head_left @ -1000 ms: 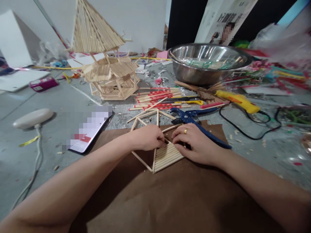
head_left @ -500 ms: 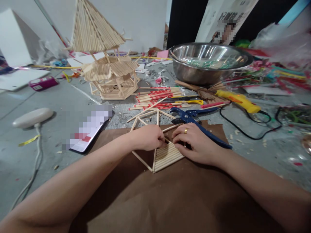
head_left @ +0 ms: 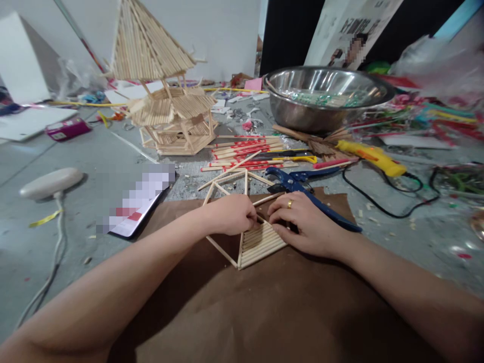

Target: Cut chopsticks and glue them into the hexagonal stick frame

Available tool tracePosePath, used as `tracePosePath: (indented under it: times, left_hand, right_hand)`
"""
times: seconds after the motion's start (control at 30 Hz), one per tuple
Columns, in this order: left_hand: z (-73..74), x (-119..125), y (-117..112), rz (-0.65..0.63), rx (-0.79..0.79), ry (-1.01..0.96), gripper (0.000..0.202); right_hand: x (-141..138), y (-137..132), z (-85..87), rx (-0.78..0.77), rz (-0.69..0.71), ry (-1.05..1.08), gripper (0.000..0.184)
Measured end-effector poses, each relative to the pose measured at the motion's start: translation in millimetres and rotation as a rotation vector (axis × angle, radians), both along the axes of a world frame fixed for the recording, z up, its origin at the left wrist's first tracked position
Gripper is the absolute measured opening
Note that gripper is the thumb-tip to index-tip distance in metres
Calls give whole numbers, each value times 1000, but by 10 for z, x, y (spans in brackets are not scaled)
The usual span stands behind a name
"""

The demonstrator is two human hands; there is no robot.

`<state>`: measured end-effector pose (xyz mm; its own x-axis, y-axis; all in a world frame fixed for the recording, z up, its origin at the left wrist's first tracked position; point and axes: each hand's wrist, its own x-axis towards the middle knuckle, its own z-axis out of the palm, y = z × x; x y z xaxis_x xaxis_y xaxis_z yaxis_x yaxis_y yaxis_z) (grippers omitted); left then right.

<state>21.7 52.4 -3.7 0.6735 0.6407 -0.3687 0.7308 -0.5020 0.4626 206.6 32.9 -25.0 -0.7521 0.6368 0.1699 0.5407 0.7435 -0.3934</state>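
Your left hand (head_left: pixel 230 214) and right hand (head_left: pixel 308 224) both pinch the stick frame (head_left: pixel 260 243) at its hub on the brown paper (head_left: pixel 245 312). The one wedge right under your grip is filled, and the other five look open.

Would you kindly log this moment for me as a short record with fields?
Left hand: curled, pinching the frame at its centre
Right hand: ringed, pressing down on the frame's filled wedge
Frame: flat, spoked, made of sticks, one wedge filled, lying on the brown sheet
Nearby: pliers just beyond the right hand; glue gun, chopsticks, bowl, pagoda and phone farther out
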Motion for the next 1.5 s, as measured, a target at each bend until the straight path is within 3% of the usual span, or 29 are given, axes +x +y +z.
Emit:
tracePosePath:
  times: [0.67,1.0,1.27,1.5]
  left_hand:
    - [24,8,-15,-30,35,25,23]
    - [7,1,-7,-11,38,40,24]
    - [27,3,-15,-19,44,39,23]
    - [14,8,-10,-24,65,42,24]
  right_hand:
    - [22,4,-20,56,17,21,18]
    - [-50,68,-27,66,-153,-64,21]
    - [-86,62,-50,78,-143,-68,19]
    - [-67,34,-10,217,-97,-85,22]
